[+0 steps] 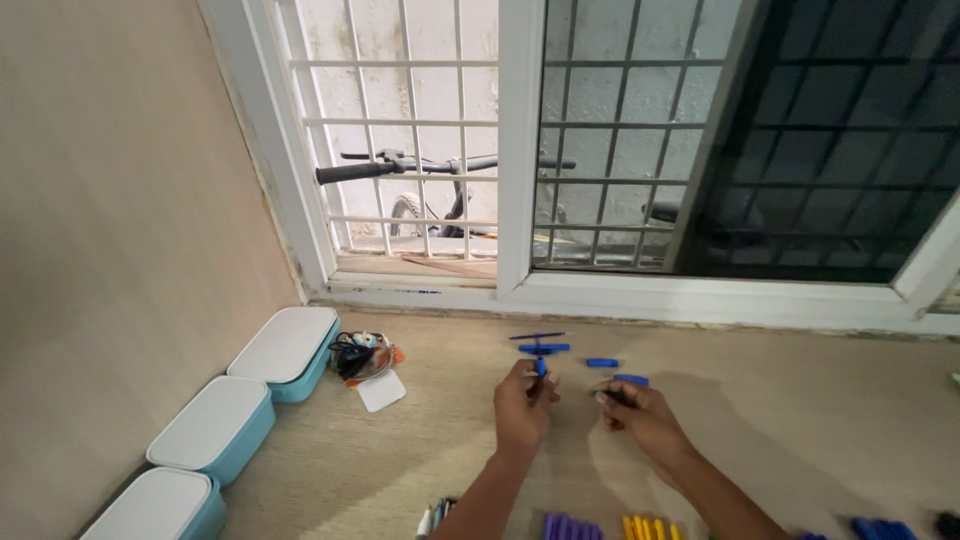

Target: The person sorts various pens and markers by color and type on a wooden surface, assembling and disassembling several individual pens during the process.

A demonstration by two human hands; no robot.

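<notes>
Two hands down on the floor, working small blue sticks.

Nearest, at six o'clock, purple sticks and yellow sticks line the bottom edge. Up a notch: left hand pinched narrow on an upright blue stick; right hand, fingers curled tight on a dark piece, a blue piece just at its knuckles. Beyond, toward twelve, a blue cross piece and a short blue bar lie apart. Out at nine, three teal boxes hug the wall; farthest, the barred window.
</notes>
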